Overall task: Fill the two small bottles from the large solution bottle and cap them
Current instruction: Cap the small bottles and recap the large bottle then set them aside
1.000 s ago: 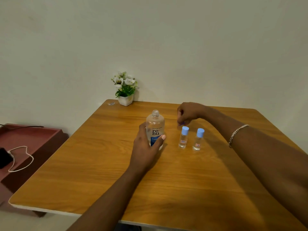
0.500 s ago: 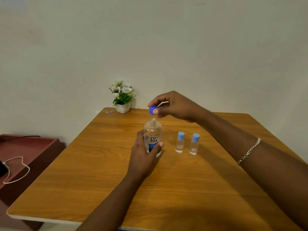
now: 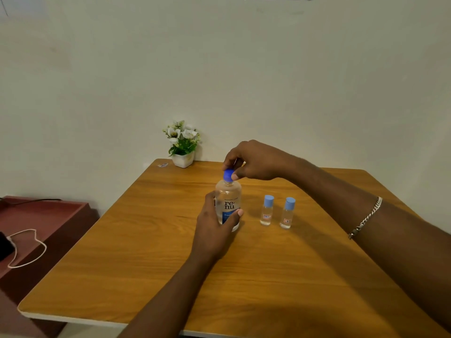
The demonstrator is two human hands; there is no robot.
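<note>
Wooden table (image 3: 268,276): large solution bottle (image 3: 228,203) stood upright near middle, clear-walled, liquid level not readable. Lower body gripped by left hand (image 3: 214,230), fingers curled round it. Left small bottle (image 3: 267,212) and right small bottle (image 3: 287,214) stood just right of it, side by side, apart, light-blue capped, fill untellable. Dark-blue cap (image 3: 228,173) pinched by right hand (image 3: 256,162), now seated on neck; 0.5 s ago held just above. Label: "renu", blue band.
</note>
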